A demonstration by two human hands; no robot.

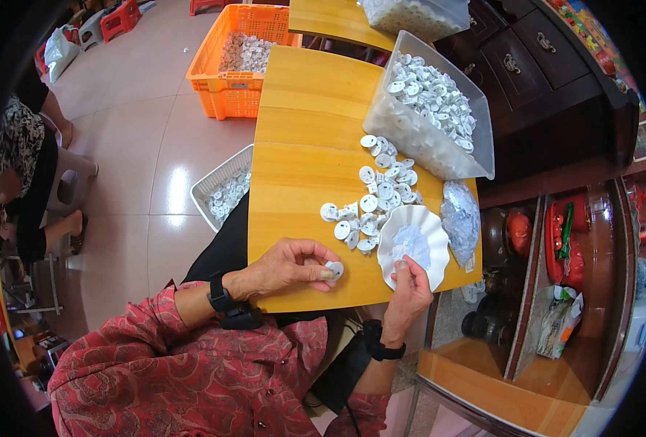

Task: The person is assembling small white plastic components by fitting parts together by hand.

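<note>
Between the thumb and fingers of my left hand [294,266] is a small round white plastic part [334,270], held over the table's near edge. My right hand [410,285] reaches over the near rim of a white scalloped plate [439,251], its fingertips pinched together; whatever they hold is too small to make out. On the plate lies a heap of pale bluish, clear small pieces [411,244]. Beyond the plate, a loose pile of similar round white parts [385,191] spreads on the yellow wooden table [301,138].
A translucent bin [428,149] full of white parts stands at the table's far right. Beside the plate sits a plastic bag [460,213] of pale pieces. An orange crate [224,87] and a white basket [205,191] are left of the table. Another person [28,160] sits at far left.
</note>
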